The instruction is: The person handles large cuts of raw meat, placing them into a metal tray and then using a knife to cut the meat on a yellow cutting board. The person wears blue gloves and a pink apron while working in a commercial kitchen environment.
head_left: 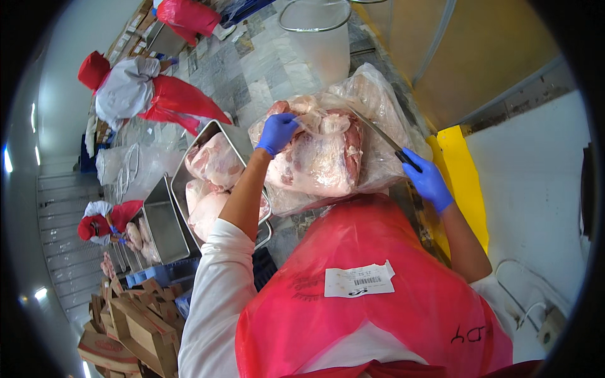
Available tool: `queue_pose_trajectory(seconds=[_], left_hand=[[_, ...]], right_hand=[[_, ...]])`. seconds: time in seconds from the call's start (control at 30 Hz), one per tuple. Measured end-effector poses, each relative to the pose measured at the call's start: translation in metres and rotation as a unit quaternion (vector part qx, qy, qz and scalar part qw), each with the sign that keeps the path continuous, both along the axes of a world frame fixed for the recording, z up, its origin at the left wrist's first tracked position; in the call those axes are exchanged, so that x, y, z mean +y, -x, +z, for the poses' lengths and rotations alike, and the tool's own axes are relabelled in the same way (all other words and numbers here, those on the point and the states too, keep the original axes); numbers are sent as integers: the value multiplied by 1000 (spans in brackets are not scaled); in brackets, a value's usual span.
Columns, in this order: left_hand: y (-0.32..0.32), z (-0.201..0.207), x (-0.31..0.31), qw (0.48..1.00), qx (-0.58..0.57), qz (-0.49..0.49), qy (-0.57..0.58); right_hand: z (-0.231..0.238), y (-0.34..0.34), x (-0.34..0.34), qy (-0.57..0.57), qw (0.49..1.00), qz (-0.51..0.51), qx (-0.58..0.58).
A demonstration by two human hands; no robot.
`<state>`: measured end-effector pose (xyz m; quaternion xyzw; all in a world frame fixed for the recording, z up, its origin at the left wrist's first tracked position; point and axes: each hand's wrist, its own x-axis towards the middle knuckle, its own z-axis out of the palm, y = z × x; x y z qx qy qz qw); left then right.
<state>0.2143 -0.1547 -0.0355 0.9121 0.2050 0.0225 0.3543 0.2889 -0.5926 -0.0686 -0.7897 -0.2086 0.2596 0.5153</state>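
A large slab of raw meat (315, 162) with pale fat and red edges lies in front of me on a clear plastic sheet (381, 104). My left hand (277, 133), in a blue glove, is closed at the slab's upper left side. Its fingers seem to pinch a pale, translucent flap (318, 123); I cannot tell whether that is fat or film. My right hand (428, 181), also gloved in blue, grips the black handle of a knife (384, 137). The long blade slants up and left, its tip by the slab's upper right edge.
A metal tub (241, 140) with big meat pieces stands to my left. Beyond it are another steel bin (165, 222) and cardboard boxes (135, 327). A translucent barrel (320, 47) stands ahead, a yellow panel (463, 189) at right. Several co-workers (129, 88) are at the left.
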Motion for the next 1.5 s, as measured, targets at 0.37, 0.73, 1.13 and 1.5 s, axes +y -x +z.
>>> queue_pose_trajectory(seconds=[0.37,0.73,1.13,1.5], left_hand=[[-104,71,-12,994,-31,66,85],[-17,37,45,794,-254,224,506],[42,-33,32,945,-24,138,-295],[64,-61,50,979,32,200,33]], right_hand=[[7,-56,24,3,994,112,5],[49,2,-44,75,997,26,-5],[146,8,71,190,888,206,-365],[293,-2,221,405,741,403,-351]])
